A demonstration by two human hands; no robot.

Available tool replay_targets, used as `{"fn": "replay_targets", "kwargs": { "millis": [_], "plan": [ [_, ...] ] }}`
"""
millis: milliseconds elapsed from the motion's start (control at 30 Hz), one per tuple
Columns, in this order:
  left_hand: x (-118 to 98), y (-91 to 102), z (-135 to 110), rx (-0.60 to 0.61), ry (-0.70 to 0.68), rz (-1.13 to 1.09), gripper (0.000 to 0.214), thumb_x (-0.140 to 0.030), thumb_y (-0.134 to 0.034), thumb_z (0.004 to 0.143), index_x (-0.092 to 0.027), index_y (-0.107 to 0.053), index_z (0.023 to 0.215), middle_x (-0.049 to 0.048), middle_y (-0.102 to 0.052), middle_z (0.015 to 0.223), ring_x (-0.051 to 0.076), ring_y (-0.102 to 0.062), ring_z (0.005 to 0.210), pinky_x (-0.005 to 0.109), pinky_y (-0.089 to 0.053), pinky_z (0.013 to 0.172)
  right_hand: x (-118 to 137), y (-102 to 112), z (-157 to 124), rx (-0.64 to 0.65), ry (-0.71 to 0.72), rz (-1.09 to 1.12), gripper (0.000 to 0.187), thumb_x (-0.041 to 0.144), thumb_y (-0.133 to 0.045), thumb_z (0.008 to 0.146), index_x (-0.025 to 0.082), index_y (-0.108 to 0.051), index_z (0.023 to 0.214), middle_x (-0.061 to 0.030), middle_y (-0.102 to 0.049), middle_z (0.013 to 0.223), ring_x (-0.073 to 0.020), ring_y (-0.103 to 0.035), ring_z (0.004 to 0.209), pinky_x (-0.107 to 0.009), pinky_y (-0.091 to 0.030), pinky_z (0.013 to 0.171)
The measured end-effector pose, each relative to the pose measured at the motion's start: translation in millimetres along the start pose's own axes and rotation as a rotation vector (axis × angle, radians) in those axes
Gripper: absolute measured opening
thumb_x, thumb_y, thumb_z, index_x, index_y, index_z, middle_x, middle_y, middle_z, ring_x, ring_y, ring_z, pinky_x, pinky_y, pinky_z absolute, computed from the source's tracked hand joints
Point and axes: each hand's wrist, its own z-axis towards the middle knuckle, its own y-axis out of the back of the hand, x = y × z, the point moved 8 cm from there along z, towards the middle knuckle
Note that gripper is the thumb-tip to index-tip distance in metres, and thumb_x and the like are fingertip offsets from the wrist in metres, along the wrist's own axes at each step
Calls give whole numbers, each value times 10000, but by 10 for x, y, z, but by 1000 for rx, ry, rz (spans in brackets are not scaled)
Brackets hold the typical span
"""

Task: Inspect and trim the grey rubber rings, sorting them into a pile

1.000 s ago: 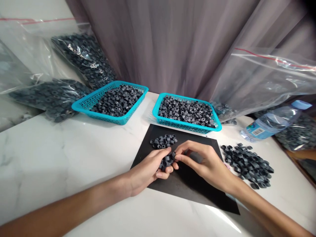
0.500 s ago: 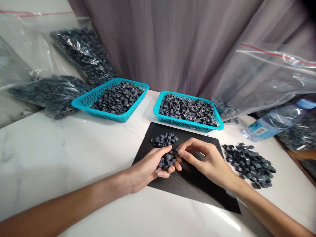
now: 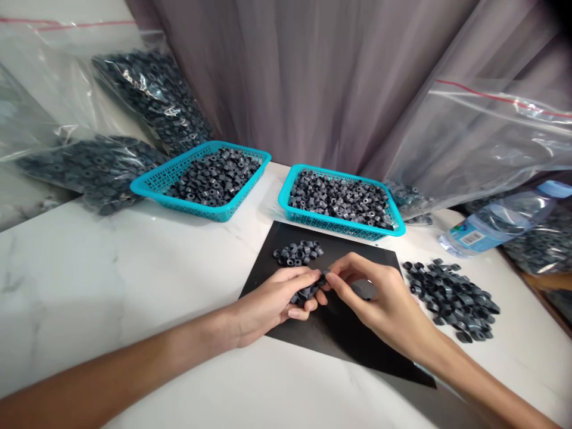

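Note:
My left hand (image 3: 272, 304) is cupped over a black mat (image 3: 339, 328) and holds a handful of small dark grey rings (image 3: 307, 292). My right hand (image 3: 375, 301) pinches at one ring at the edge of that handful, thumb and forefinger closed. A small heap of the same rings (image 3: 298, 252) lies on the mat just beyond my fingers.
Two turquoise baskets (image 3: 154, 186) (image 3: 286, 196) full of rings stand behind the mat. A loose pile of rings (image 3: 451, 295) lies to the right on the white marble table (image 3: 111, 286). Clear plastic bags of rings (image 3: 98, 167) lie at the left and right, with a water bottle (image 3: 496, 223).
My left fingers have curled tighter round the handful. My right hand's pinch has stayed at the handful's edge, shifting slightly.

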Motion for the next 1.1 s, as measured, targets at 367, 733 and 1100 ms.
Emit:
{"fn": "replay_targets", "kwargs": {
  "millis": [367,733,1100],
  "plan": [
    [-11,-5,9,-5,22,3,298,-355,-513,989,-94,-646,936,69,-648,755,67,-494,556,170,-263,451,34,61,-21,-67,7,-42,124,305,-523,1005,217,-571,933,-19,-701,830,-151,-671,724,-240,-532,650],
    [16,-2,31,6,43,-15,323,-369,-508,986,-113,-654,855,45,-640,658,69,-503,521,163,-261,428,248,98,-115,-157,224,-217,50,195,-566,980,207,-608,1004,-37,-683,921,-162,-647,813,-272,-530,735],
    [32,79,11,-58,10,-103,186,-262,-529,943,-155,-677,902,-25,-560,698,67,-503,584,160,-363,499,462,-292,-112,-22,452,-550,115,158,-521,996,171,-623,1049,-117,-610,1169,-255,-539,1072,-372,-532,838]
  ]
}}
